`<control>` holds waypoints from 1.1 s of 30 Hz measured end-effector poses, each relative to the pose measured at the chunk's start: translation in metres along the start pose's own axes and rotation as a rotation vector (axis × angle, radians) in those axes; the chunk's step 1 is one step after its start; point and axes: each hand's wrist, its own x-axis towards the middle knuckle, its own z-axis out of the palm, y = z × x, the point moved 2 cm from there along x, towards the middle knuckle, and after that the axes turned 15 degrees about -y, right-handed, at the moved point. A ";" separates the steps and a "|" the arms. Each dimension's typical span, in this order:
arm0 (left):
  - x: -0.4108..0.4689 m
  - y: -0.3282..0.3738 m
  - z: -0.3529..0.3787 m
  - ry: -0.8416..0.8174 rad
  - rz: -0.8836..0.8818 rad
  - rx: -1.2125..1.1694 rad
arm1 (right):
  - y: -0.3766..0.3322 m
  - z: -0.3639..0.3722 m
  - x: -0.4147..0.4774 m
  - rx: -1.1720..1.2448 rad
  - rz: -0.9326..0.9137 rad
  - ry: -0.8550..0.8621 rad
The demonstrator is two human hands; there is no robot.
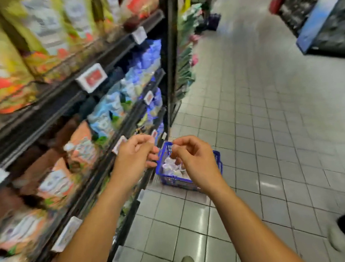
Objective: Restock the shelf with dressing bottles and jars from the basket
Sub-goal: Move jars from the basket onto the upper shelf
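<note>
Blue lattice plastic basket (174, 181) on glossy grey tile floor (270, 123), just beside black shelf (48, 105) base; pale, white-topped containers (170, 166) inside, blurred. Left hand (135, 156), right hand (194, 160) above it, fingers loosely curled, both empty.

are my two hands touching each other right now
Apart. The head view shows the rim of the blue basket through a clear gap between the left hand and the right hand.
</note>
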 end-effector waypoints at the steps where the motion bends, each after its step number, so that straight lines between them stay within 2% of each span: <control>1: 0.013 -0.004 0.011 -0.017 -0.015 -0.006 | 0.005 -0.014 0.004 0.005 0.017 0.025; 9: 0.103 -0.034 0.084 -0.138 -0.118 -0.043 | 0.036 -0.115 0.023 0.023 0.104 0.140; 16: 0.173 -0.056 0.116 -0.248 -0.179 0.005 | 0.065 -0.168 0.056 0.034 0.181 0.235; 24: 0.277 -0.097 0.109 -0.257 -0.293 -0.005 | 0.121 -0.201 0.135 0.034 0.290 0.293; 33: 0.413 -0.170 0.089 -0.274 -0.523 0.021 | 0.208 -0.233 0.231 0.060 0.507 0.381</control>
